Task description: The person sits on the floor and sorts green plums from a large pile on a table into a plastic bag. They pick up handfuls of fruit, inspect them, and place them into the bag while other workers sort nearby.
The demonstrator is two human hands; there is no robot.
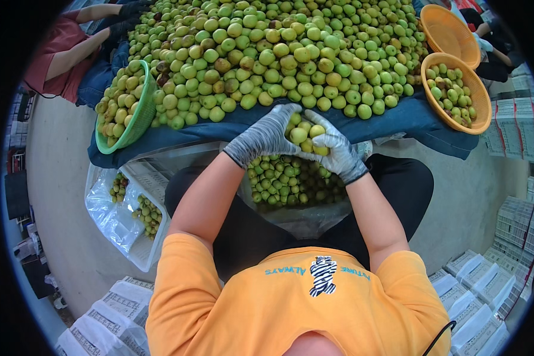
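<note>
A cluster of small green-yellow fruits (pixel 303 134), perhaps jujubes, is cupped between my two gloved hands. My left hand (pixel 267 133), in a grey striped knit glove, curls around the cluster from the left. From the right, my right hand (pixel 336 149), in a white and grey glove, closes on it. Both are at the front edge of a blue cloth-covered table (pixel 195 135). On the table lies a big heap of the same fruits (pixel 267 58), some with brown patches. Below my hands, between my knees, a lined container holds more fruits (pixel 278 180), partly hidden by my hands.
A green basket (pixel 149 107) of fruits stands at left. At right are an orange basket (pixel 480 107) with fruits and another orange basket (pixel 454 33). A white crate (pixel 146 262) with plastic and fruits sits by my left leg. Stacked boxes (pixel 476 276) flank me. Co-workers sit at both sides.
</note>
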